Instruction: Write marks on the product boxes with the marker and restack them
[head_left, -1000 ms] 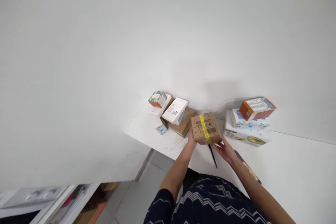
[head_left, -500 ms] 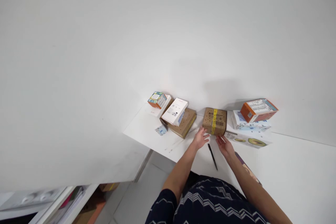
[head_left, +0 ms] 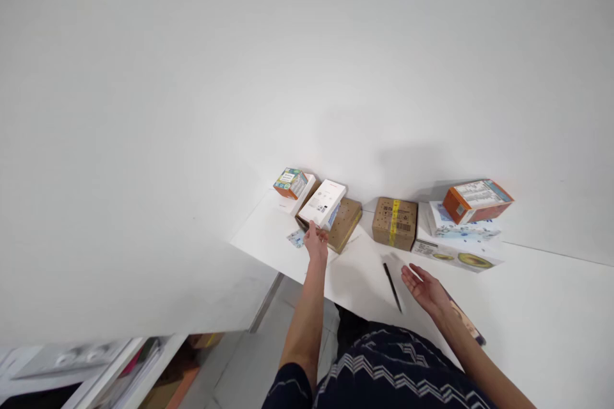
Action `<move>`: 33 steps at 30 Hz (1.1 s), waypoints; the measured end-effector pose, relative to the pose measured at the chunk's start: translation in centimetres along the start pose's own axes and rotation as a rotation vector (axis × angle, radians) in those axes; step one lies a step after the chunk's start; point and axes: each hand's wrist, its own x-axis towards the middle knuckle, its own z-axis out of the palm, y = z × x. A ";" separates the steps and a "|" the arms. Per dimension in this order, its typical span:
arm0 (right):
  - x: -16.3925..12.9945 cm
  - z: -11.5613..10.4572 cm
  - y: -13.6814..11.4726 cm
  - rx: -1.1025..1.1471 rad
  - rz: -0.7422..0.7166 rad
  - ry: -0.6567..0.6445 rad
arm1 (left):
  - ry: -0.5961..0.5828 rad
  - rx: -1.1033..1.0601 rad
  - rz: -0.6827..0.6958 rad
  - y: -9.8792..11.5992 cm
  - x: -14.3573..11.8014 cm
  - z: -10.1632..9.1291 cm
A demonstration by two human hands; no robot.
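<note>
The left hand (head_left: 315, 241) is stretched out to the near edge of the white box (head_left: 322, 204), which lies tilted on top of a flat brown carton (head_left: 346, 223) at the left part of the white bench (head_left: 527, 307). The fingertips are seen touching or just short of the box's lower corner — which of the 2 cannot be told — and the grip is not closed around anything. A small blue-printed card (head_left: 296, 238) lies flat on the bench just to the left of this hand.

The right hand (head_left: 425, 283) is held palm up and open above the bench, nothing in its grip. A black pen (head_left: 392, 278) lies on the bench just beside it, to its left, apart from the fingers.

A brown parcel with a yellow tape band (head_left: 394, 223) is set on the bench against the wall, between the flat brown carton and a stack at the right. That stack is made of 3 boxes: a wide white box with avocado pictures (head_left: 455, 254) at the bottom, a white box with blue print (head_left: 463, 229) on it, and an orange box (head_left: 477, 200) on top. At the far left — behind the white box — a small orange and teal box (head_left: 290, 182) is rested on another white box (head_left: 301, 194).
</note>
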 end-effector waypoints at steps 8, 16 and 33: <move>-1.5 1.1 0.8 -0.025 0.029 -0.097 | -0.108 -0.031 0.018 0.4 -0.8 0.8; -4.1 2.6 -0.6 -0.094 0.061 -0.225 | -0.404 0.041 -0.001 2.7 -6.2 -2.0; -10.0 5.9 0.1 -0.632 -0.164 -0.647 | -0.535 0.306 0.159 1.9 -8.8 -0.3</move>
